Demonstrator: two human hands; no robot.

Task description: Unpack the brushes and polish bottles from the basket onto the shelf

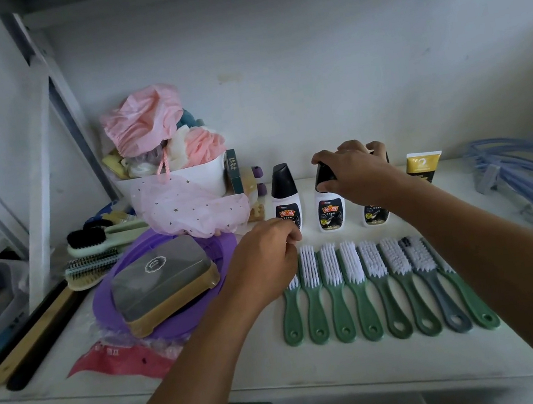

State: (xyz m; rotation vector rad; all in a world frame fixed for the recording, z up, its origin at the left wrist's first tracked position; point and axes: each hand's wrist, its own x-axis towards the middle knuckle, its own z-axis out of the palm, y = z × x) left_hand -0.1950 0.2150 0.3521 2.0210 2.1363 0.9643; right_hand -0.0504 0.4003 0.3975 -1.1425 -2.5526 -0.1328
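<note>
The right hand (354, 171) is gripping the cap of the middle polish bottle (330, 208) on the shelf (215, 375), behind the brushes (371, 265). The left hand (267, 260) is curling over the leftmost brush (293, 319); I cannot tell if it is pinching it. A careless release is risking tipping neighbouring bottles

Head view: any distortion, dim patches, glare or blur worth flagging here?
Head view, distortion: the wide lens bows the shelf edge and tilts the upright post. Head view, light: flat and dim, darker toward the corners, no glare. Head view, focus: polish bottles and green brushes are sharp; the far left edge looks softer.
</note>
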